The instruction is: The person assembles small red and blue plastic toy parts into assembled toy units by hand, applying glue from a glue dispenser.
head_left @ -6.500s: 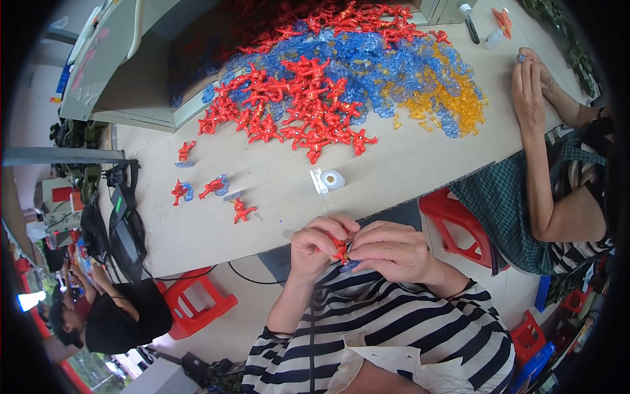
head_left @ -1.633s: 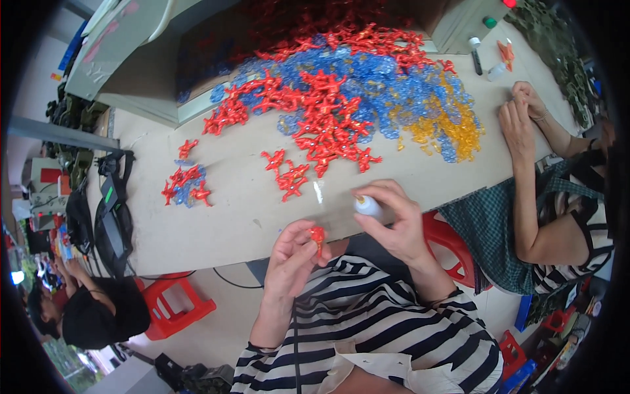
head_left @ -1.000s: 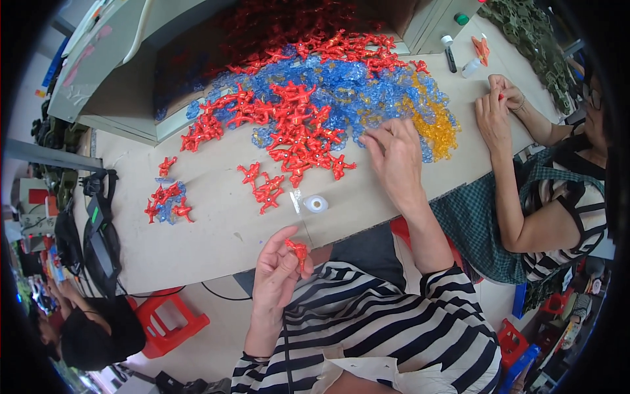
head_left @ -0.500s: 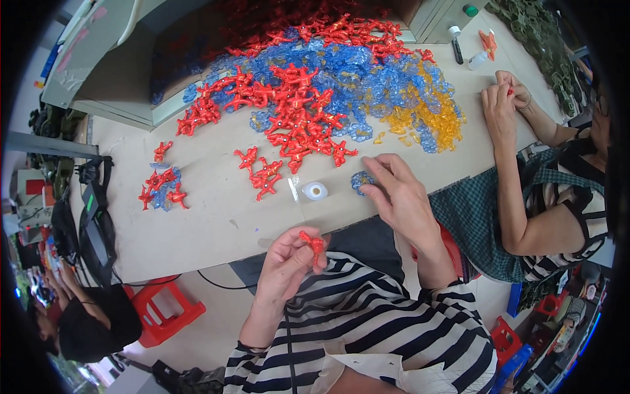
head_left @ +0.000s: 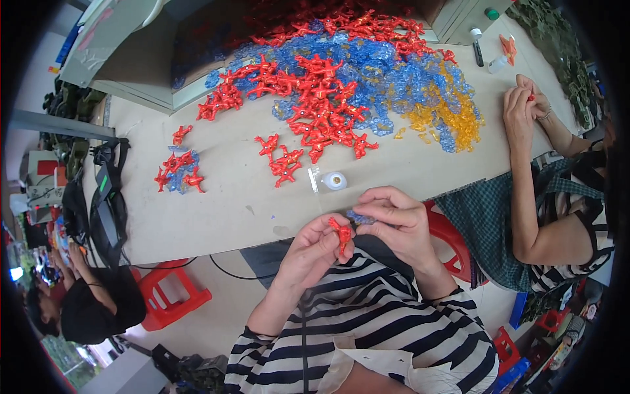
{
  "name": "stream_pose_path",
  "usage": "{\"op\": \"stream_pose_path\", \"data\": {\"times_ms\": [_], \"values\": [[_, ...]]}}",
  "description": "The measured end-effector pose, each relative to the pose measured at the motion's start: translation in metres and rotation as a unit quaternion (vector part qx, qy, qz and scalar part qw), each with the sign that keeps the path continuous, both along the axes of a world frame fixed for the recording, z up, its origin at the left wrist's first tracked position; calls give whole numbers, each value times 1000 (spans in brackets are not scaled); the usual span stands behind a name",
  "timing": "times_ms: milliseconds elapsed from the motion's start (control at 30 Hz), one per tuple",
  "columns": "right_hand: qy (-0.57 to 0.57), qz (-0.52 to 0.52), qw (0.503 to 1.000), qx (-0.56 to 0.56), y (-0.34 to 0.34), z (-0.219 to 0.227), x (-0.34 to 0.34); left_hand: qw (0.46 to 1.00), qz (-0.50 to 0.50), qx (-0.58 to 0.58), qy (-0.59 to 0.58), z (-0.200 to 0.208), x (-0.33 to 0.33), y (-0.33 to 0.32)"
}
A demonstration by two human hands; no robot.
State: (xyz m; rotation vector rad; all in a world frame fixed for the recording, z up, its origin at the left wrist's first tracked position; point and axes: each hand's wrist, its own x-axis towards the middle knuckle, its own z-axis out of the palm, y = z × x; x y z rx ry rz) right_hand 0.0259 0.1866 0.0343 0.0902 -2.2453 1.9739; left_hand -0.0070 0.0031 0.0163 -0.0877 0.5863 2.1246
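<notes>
Between the thumb and fingers of my left hand (head_left: 314, 253) is a small red plastic figure (head_left: 341, 235). My right hand (head_left: 400, 226) pinches a translucent blue plastic piece (head_left: 359, 217) close beside the figure; whether the two touch I cannot tell. Both hands are over the table's near edge, above my lap. Just beyond them a small white bottle (head_left: 335, 180) lies on the table beside a strip of clear tape (head_left: 314, 179). A few loose red figures (head_left: 283, 164) lie farther off, next to a large heap of red figures (head_left: 321, 115).
Blue translucent pieces (head_left: 394, 72) and yellow translucent pieces (head_left: 466, 125) pile up at the back. A small group of red and blue parts (head_left: 180, 172) lies at left. At right a co-worker's hands (head_left: 525, 108) hold something small and red. A red stool (head_left: 172, 295) stands at lower left.
My right hand has picked up the blue piece from the table and brought it back toward my left hand. The left hand still holds the red figure. The whole view has shifted slightly.
</notes>
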Motion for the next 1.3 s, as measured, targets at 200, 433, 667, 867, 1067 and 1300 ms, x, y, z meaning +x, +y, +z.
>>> {"op": "stream_pose_path", "data": {"times_ms": [200, 433, 667, 867, 1067, 1300], "values": [[-28, 49, 998, 8, 0, -1, 2, 1000, 15, -12, 1, -5, 2, -3], [-193, 35, 937, -291, -5, 1, 7, 989, 97, -59, 96, -8, 7, 1], [-184, 59, 933, -305, -4, -8, 14, 959, 147, -104, 218, -11, 4, -1], [-182, 65, 942, -276, -4, -9, 13, 939, 159, -126, 277, -13, 1, -1], [-176, 57, 947, -263, -6, -5, 12, 920, 163, -154, 322, -7, 1, -2], [-230, 57, 926, -294, -7, -4, 14, 833, 169, -259, 459, -2, -3, -5]]}}
